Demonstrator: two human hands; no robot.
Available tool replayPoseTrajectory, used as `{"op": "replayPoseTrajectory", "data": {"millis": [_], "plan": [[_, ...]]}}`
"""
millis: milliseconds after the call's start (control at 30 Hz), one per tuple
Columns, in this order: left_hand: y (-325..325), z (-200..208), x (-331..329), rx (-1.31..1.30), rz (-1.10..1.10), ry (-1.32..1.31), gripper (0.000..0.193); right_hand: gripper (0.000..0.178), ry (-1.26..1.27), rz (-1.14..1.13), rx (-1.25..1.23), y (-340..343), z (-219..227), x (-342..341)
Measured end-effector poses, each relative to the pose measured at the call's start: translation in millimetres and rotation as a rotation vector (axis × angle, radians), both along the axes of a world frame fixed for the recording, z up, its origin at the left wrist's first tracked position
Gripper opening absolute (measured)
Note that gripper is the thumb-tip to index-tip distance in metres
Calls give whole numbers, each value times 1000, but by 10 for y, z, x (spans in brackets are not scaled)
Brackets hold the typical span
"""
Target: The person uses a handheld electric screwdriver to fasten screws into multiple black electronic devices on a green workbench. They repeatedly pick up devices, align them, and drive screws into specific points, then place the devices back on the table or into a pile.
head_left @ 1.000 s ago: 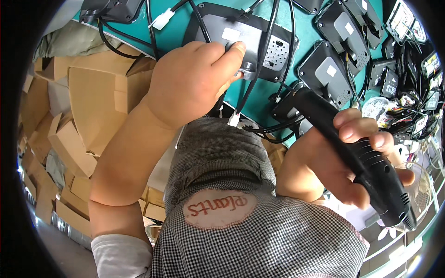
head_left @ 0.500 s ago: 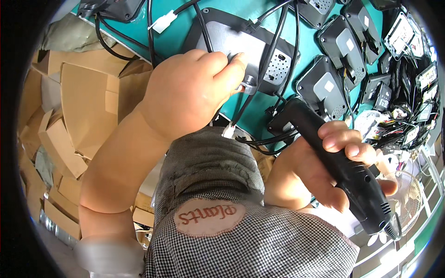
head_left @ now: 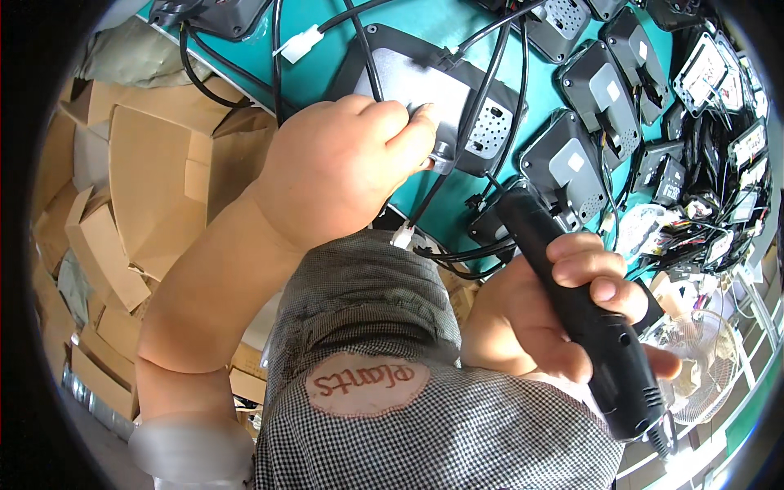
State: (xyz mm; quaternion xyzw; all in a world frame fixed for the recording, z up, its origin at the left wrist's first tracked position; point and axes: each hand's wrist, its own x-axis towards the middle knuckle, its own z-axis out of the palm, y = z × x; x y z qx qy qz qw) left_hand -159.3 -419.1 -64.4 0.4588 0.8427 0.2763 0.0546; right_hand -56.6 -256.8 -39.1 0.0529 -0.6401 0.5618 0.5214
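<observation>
Clearly, both hands are occupied. The left hand (head_left: 347, 175) is closed in a pinch at the near edge of a black case (head_left: 400, 77) with a grey panel; the thumb bends onto the panel beside a small bracket (head_left: 443, 153), while most of the fingers are hidden underneath. The case lies on the green table (head_left: 433, 24), just beyond the left knuckles, stretching away from the grip toward the upper right and lower right. Its long axis slants from upper left down to lower right, with the patch of round holes at the right end.

The right hand (head_left: 576, 306) is wrapped snugly around the middle of a black power screwdriver (head_left: 608, 351), fingers curled over the right side and thumb along the left. The barrel runs through the fist, its vented tail down at the lower right and its nose pointing up and left, more steeply than the case. The thin bit (head_left: 492, 180) ends near the case's lower right corner; whether it touches cannot be told.

Black cables (head_left: 482, 90) cross over the case, and a white plug (head_left: 403, 235) hangs just below the table edge. More black cases (head_left: 569, 163) lie to the right.
</observation>
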Motion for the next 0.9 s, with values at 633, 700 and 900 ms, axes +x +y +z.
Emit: {"op": "replayPoseTrajectory", "data": {"millis": [633, 700, 900], "plan": [[132, 123, -266, -397, -78, 24, 84, 72, -184, 101, -161, 253, 283, 162], [166, 124, -271, -383, -85, 23, 83, 72, -200, 75, -144, 239, 249, 161], [144, 96, -272, -336, -84, 10, 82, 92, -130, -13, -104, 138, 141, 48]]}}
